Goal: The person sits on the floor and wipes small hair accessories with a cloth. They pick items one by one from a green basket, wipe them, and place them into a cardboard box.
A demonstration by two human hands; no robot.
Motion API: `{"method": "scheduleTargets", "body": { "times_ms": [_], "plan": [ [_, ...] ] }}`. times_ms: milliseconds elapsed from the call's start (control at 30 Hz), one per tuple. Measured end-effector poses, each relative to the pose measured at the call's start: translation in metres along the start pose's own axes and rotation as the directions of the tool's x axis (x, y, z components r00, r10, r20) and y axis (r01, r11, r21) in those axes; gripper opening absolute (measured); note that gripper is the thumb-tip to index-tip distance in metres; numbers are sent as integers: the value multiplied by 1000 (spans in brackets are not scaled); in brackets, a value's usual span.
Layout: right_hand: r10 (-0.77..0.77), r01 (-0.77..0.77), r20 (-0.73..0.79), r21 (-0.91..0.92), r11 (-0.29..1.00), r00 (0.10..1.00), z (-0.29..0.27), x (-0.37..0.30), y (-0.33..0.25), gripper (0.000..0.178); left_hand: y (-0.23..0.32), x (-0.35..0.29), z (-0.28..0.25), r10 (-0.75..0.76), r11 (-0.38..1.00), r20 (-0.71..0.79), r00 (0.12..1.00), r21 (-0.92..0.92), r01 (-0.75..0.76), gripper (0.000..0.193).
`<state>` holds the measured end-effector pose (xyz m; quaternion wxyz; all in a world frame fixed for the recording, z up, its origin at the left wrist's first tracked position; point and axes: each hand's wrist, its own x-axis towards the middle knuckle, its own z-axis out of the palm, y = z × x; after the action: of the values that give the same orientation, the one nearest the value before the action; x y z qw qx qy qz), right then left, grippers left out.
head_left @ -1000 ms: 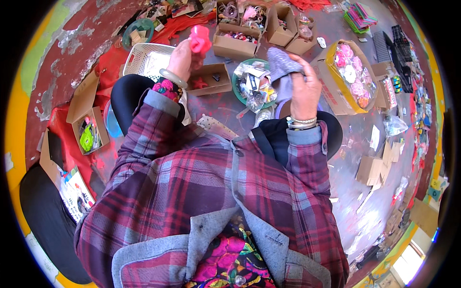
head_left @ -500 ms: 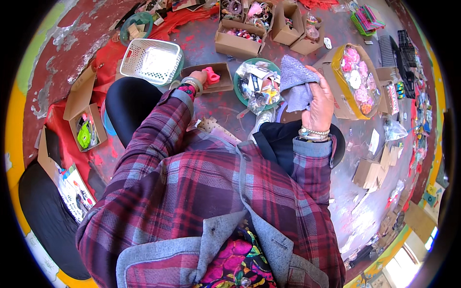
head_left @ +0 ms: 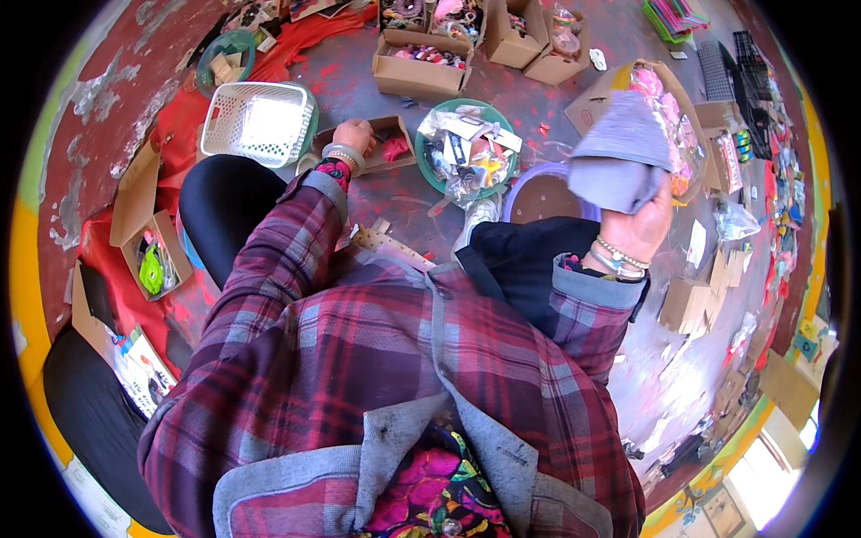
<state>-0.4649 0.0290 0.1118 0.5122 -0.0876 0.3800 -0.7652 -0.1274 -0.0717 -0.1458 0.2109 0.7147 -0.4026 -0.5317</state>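
Note:
My left hand (head_left: 356,136) is at the left part of a low cardboard box (head_left: 384,127), its fingers loosely bent and nothing visible in them. Inside that box, just right of the hand, lies a small bright pink item (head_left: 393,149) whose kind I cannot make out. My right hand (head_left: 641,226) is closed on a folded grey cloth (head_left: 619,152), raised over the right side. Below and left of the cloth stands a purple tub (head_left: 586,208), partly hidden by my leg. A green basin (head_left: 504,115) full of small packaged goods sits between the two hands.
A white basket (head_left: 215,127) stands at the left. Open boxes of small goods (head_left: 408,79) line the far side. Behind the cloth is a large box of pink items (head_left: 666,99). Flattened cardboard (head_left: 695,300) and a clear plastic bag (head_left: 735,220) lie at the right.
The pink item has left my left hand and lies in the cardboard box. My right hand has moved right with the grey cloth, uncovering more of the purple tub.

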Motion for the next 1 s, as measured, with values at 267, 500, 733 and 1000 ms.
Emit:
{"method": "scheduleTargets", "body": {
  "times_ms": [267, 500, 733, 1000],
  "plan": [
    [-226, 212, -224, -85, 974, 948, -7, 1, -33, 30, 56, -35, 58, 662, 640, 170, 730, 379, -668, 23],
    [-86, 101, -200, 65, 993, 976, -3, 0, -29, 30, 60, -20, 126, 554, 155, 586, 591, 625, -765, 36],
    [-15, 32, -192, 85, 996, 981, 2, 6, -25, 32, 61, 6, 162, 366, 80, 634, 681, 708, -702, 27],
    [-10, 21, -174, 61, 998, 985, 3, 7, -18, 32, 64, 20, 150, 410, 211, 654, 635, 610, -764, 30]
  ]
}}
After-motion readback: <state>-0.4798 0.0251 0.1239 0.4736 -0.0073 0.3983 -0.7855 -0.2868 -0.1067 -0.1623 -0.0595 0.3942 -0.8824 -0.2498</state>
